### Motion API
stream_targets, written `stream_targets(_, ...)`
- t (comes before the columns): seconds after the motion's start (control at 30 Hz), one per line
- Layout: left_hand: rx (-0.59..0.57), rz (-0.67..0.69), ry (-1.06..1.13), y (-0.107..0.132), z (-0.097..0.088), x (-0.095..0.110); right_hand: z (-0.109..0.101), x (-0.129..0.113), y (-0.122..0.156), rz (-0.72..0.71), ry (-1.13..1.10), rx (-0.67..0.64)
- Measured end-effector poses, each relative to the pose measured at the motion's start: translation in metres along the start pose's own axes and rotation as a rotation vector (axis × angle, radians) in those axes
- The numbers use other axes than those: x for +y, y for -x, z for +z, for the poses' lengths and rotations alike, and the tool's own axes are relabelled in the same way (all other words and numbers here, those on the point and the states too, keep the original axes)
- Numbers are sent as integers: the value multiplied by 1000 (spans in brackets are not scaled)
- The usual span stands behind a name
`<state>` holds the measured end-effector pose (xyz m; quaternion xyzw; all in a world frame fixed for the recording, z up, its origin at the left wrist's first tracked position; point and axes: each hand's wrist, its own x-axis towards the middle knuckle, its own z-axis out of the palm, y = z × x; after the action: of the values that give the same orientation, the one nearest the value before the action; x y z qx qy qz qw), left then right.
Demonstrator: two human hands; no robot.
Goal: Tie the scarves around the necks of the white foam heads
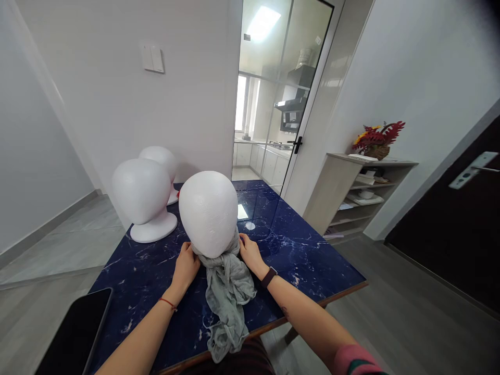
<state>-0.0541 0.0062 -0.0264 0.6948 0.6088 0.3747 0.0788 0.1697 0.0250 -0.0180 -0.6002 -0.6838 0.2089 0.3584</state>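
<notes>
Head: over blue table (304,260) before glass door (273,94), left hand (187,266) and right hand (252,255) touch scarf (228,286), grip unclear.

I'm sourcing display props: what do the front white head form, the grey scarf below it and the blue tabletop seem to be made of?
Front head form: probably polystyrene foam; matte white, faintly pitted surface.
Grey scarf: thin, dull fabric, perhaps cotton, judging by its soft crinkles.
Blue tabletop: glossy, clearly reflective, with marble-like white veins; real stone or imitation, I can't tell.
</notes>
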Motion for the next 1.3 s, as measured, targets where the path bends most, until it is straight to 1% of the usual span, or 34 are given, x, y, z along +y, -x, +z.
stream_targets(0.17, 14, -6, 6, 0, 2, -2, 5, 5, -4, 143, -453, -115)
stream_targets(0.4, 11, -1, 4, 1, 1, -1, 5, 5, -4, 336, -970, -258)
stream_targets(0.5, -7, -1, 17, 1, 1, -1, 5, 3, -4, 414, -1121, -295)
stream_targets(0.6, -3, 7, 43, 0, 0, 2, 6, 5, -5, 445, -1192, -299)
stream_targets(0.67, 21, 19, 81, -1, 0, 7, 4, 8, -7, 445, -1206, -271)
stream_targets(0.77, 66, 8, 182, -8, 4, 16, -3, 15, -14, 454, -1209, -185)
stream_targets(0.9, 72, 15, 243, -27, 22, 25, -25, 34, -36, 445, -1195, -33)
stream_targets(0.97, 62, 33, 236, -38, 34, 28, -40, 48, -54, 439, -1173, 39)
stream_targets(1.07, 44, 15, 231, -50, 46, 30, -63, 73, -84, 434, -1137, 151)
stream_targets(1.2, -26, 53, 208, -52, 49, 31, -85, 106, -131, 443, -1097, 287)
stream_targets(1.3, -81, 63, 172, -49, 49, 31, -90, 125, -170, 473, -1053, 347)
